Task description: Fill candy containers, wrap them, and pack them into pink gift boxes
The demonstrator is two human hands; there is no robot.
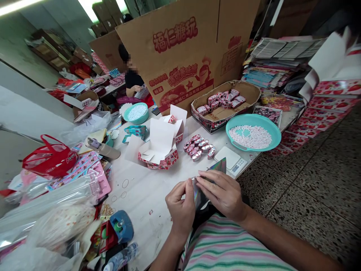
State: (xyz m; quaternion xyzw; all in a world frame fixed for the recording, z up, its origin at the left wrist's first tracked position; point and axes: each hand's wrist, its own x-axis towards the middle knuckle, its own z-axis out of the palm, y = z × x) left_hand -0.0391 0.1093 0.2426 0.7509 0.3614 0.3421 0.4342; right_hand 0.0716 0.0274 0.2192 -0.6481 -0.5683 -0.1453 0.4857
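Observation:
Near the table's front edge, both my hands hold a shiny, silvery rainbow-sheen sheet or pouch (220,165). My left hand (181,203) pinches its left edge between thumb and fingers. My right hand (224,194) is closed on its upper part, fingers laid across it. Whether anything is inside cannot be made out. Just beyond my hands, several small pink-and-silver wrapped packs (197,146) lie grouped on the table. A white digital scale (228,158) stands to their right. Behind the scale, a turquoise basin (233,121) holds many small whitish pieces.
An open strawberry-print box (158,162) stands mid-table. A cut-down carton (203,122) holds more packs before a tall cardboard panel (180,49). A tumbler (108,150), blue tape dispenser (124,226), water bottle (121,258) and plastic bags crowd the left. Another person (134,81) sits beyond.

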